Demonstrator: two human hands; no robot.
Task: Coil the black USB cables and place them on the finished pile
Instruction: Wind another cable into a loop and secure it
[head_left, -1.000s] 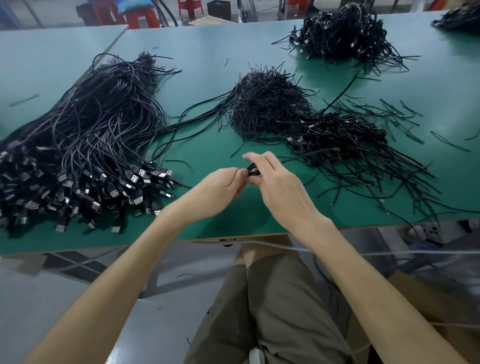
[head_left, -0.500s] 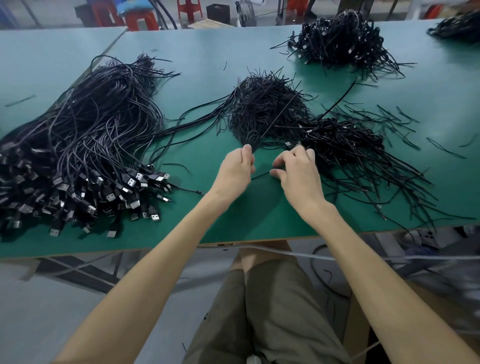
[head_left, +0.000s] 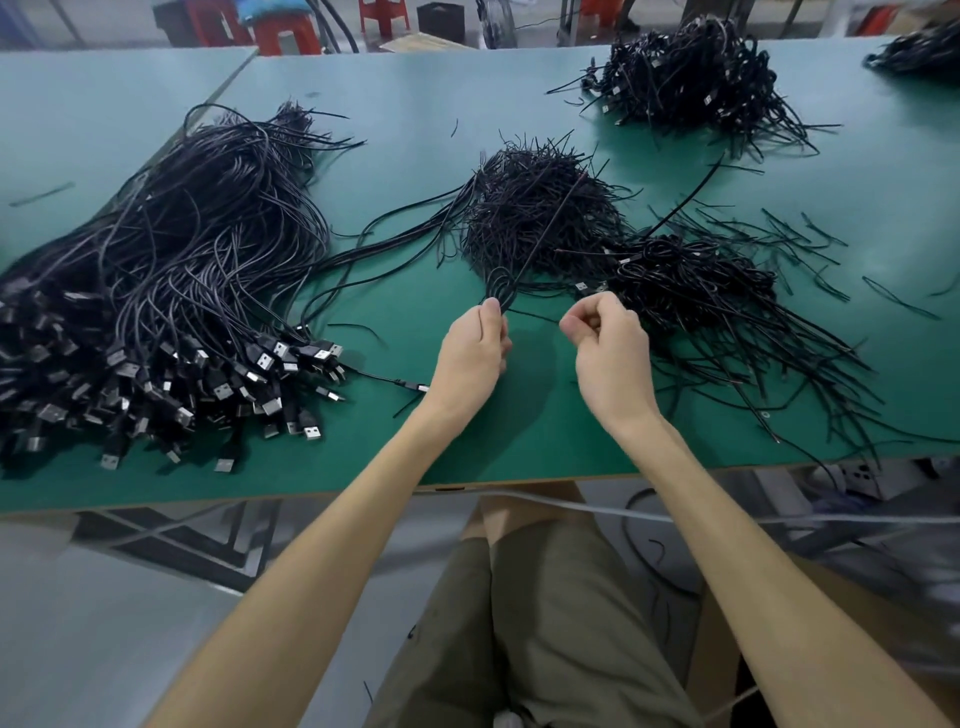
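My left hand (head_left: 475, 345) pinches a looped black USB cable (head_left: 501, 285) that stands up from its fingertips in front of the central heap. My right hand (head_left: 605, 338) is curled beside it, fingers closed; a thin black strand runs between the two hands, and whether the right one grips it I cannot tell. A big heap of uncoiled black USB cables (head_left: 171, 291) lies at the left, plugs toward me. A bundled cable pile (head_left: 691, 280) sits just right of my right hand.
The green table (head_left: 519, 447) ends at a near edge above my lap. A tangled heap of thin black ties (head_left: 535, 213) lies centre, another cable pile (head_left: 691, 73) far right, and loose ties (head_left: 789, 234) scatter to the right. Red stools (head_left: 285, 31) stand beyond the table.
My hands have drawn apart and moved forward toward the central heap. The left hand now holds the looped cable upright; the right has pulled away to the right with fingers curled.
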